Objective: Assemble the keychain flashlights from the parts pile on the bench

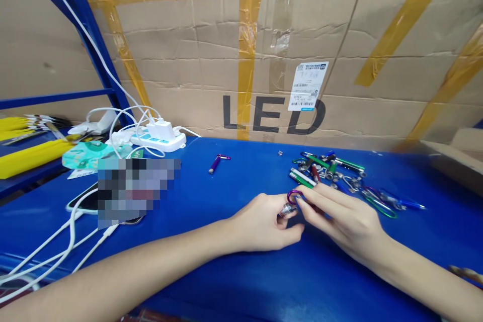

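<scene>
My left hand [260,224] is closed around a small silver metal piece [288,209], whose far end is hidden by the fingers. Between the thumb and fingers of my right hand [345,211] is a purple carabiner [291,193], its curved end showing just above the silver piece. The two hands meet over the front middle of the table; whether the carabiner and the silver piece are joined, I cannot tell. Behind my right hand lies a pile of small metal flashlights and carabiners [332,167] in green, red, blue and silver. A purple flashlight with its carabiner [215,165] lies apart to the left.
The blue table [241,166] backs onto a taped cardboard box [211,65] marked LED. Left are a white power strip [166,142] with tangled cables, a pixelated patch, and a green packet [85,155]. A tiny silver part [279,153] lies near the box.
</scene>
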The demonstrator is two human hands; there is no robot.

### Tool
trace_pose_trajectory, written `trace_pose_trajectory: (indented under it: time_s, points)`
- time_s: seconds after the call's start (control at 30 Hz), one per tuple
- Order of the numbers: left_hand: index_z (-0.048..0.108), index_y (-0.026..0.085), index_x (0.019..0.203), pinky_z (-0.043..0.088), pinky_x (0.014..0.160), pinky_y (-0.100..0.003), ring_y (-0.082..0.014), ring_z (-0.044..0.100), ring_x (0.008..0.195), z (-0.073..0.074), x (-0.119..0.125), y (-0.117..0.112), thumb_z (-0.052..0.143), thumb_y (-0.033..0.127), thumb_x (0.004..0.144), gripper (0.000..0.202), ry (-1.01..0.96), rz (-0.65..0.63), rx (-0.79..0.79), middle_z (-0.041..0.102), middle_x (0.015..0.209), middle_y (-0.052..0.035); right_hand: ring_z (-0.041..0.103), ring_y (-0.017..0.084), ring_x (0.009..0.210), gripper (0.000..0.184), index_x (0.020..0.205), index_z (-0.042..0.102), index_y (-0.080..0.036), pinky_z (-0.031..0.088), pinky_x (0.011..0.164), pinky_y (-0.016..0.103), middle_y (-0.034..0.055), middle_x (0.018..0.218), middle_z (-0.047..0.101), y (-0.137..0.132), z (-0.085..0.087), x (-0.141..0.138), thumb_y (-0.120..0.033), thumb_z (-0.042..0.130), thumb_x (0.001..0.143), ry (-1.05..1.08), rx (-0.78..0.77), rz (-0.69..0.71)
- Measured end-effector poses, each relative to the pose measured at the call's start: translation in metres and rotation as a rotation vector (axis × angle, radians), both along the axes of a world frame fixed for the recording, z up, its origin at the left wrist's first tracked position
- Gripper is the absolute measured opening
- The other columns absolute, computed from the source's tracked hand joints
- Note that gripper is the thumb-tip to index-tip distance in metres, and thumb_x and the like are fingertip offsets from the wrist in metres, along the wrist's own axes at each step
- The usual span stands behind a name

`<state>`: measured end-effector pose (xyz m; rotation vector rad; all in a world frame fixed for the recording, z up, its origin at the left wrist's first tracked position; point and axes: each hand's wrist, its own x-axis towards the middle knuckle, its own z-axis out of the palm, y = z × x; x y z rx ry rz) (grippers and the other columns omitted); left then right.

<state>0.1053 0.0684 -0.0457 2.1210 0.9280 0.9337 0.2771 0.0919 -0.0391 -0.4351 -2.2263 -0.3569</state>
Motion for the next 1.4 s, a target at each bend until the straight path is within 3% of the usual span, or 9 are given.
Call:
trace_pose_trajectory:
  time_s: [0.53,0.83,1.1,1.27,1.4]
  points:
    - [0.029,0.019,0.062,0.026,0.047,-0.019,-0.0063,0.028,0.05,-0.001,0.002,0.0,0.051,0.013,0.075,0.026,-0.105,-0.033,-0.04,0.028,0.056,0.0079,0.06,0.014,0.067,0.019,0.104,0.058,-0.013,0.051,0.06,0.022,0.0061,0.08,0.061,0.0,-0.004,0.001,-0.017,0.043,0.092,0.009,-0.129,0.006]
    - [0.035,0.018,0.066,0.028,0.048,-0.019,-0.0067,0.032,0.051,0.004,0.001,0.001,0.052,0.015,0.074,0.019,-0.131,0.055,-0.225,0.034,0.057,0.008,0.06,0.015,0.073,0.021,0.109,0.056,-0.014,0.051,0.064,0.023,0.0081,0.086,0.062,-0.002,-0.004,0.003,-0.015,0.043,0.092,-0.003,-0.224,0.052]
    - [0.036,0.018,0.067,0.028,0.048,-0.02,-0.0068,0.033,0.05,0.004,0.001,0.003,0.052,0.017,0.075,0.018,-0.129,0.096,-0.204,0.036,0.056,0.0081,0.059,0.014,0.07,0.026,0.113,0.058,-0.018,0.049,0.06,0.023,0.0047,0.081,0.062,-0.002,0.0,0.0,-0.014,0.044,0.091,0.041,-0.352,0.082]
    - [0.038,0.017,0.064,0.029,0.05,-0.02,-0.0078,0.036,0.054,0.009,0.0,0.002,0.051,0.021,0.078,0.02,-0.105,0.155,-0.178,0.038,0.058,0.0067,0.058,0.013,0.066,0.023,0.103,0.062,-0.018,0.049,0.058,0.023,0.0026,0.075,0.061,0.0,0.0,0.001,-0.018,0.043,0.091,0.05,-0.48,0.047]
    - [0.043,0.017,0.066,0.03,0.052,-0.021,-0.0093,0.04,0.055,0.012,-0.004,0.0,0.042,0.037,0.087,0.029,-0.019,0.183,-0.171,0.042,0.059,0.0054,0.052,0.011,0.054,0.031,0.073,0.06,-0.017,0.044,0.052,0.022,0.0002,0.061,0.055,-0.001,0.005,0.002,-0.023,0.037,0.093,-0.051,-0.606,0.04]
